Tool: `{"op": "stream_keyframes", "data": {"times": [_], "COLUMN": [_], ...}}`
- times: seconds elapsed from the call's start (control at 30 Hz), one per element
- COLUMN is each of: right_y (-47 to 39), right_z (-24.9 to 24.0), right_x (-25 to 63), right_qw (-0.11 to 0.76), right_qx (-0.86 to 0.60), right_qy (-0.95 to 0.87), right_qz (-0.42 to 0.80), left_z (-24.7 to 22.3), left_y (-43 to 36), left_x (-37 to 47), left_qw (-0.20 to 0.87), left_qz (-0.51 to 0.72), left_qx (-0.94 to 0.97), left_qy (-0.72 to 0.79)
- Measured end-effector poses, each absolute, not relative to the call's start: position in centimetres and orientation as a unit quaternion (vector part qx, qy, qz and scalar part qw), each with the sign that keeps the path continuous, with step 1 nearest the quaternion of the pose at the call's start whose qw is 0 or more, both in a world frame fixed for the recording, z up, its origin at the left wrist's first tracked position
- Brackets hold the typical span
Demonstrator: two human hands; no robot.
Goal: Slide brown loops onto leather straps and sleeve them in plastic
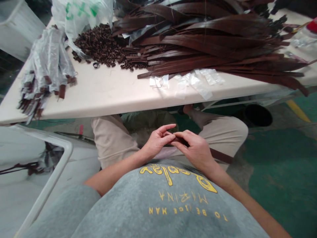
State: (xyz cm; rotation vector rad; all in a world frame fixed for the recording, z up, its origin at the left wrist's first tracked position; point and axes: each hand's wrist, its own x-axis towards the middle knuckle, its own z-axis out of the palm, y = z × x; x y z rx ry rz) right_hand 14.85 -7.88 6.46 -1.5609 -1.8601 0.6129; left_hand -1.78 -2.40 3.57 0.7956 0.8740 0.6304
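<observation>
Both hands meet above my lap, below the table's front edge. My left hand point(158, 140) pinches the end of a dark brown strap, one finger stretched out over it. Close against it, my right hand point(194, 145) is closed round the same brown strap point(221, 155), which passes under the palm and comes out past the wrist over the right thigh. The strap's end between the fingertips is mostly hidden.
On the white table point(99, 89) lie a large pile of brown straps point(210, 43), a heap of small brown loops point(104, 44), wrapped straps point(49, 62), small clear packets point(198, 82) and a plastic bag point(84, 15). A white bin point(37, 185) stands at the left, a black bucket point(258, 115) at the right.
</observation>
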Motion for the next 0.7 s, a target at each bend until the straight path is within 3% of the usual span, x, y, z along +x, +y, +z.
{"op": "stream_keyframes", "data": {"times": [0.2, 0.47, 0.57, 0.7], "right_y": [-7.9, -8.2, -8.3, -8.1], "right_z": [5.6, 4.5, 3.8, 2.7], "right_x": [14.9, 15.8, 16.3, 17.1], "right_qw": [0.36, 0.328, 0.333, 0.332], "right_qx": [-0.586, -0.572, -0.557, -0.538], "right_qy": [-0.689, -0.729, -0.732, -0.752], "right_qz": [0.228, 0.186, 0.206, 0.184], "left_z": [3.5, 3.2, 3.1, 2.1], "left_y": [-2.4, -2.1, -1.7, -1.1], "left_x": [-2.4, -3.1, -3.3, -3.2], "left_qw": [0.802, 0.771, 0.668, 0.414], "left_qz": [0.282, 0.252, 0.205, 0.15], "left_qx": [0.358, 0.442, 0.62, 0.838], "left_qy": [0.387, 0.383, 0.357, 0.324]}}
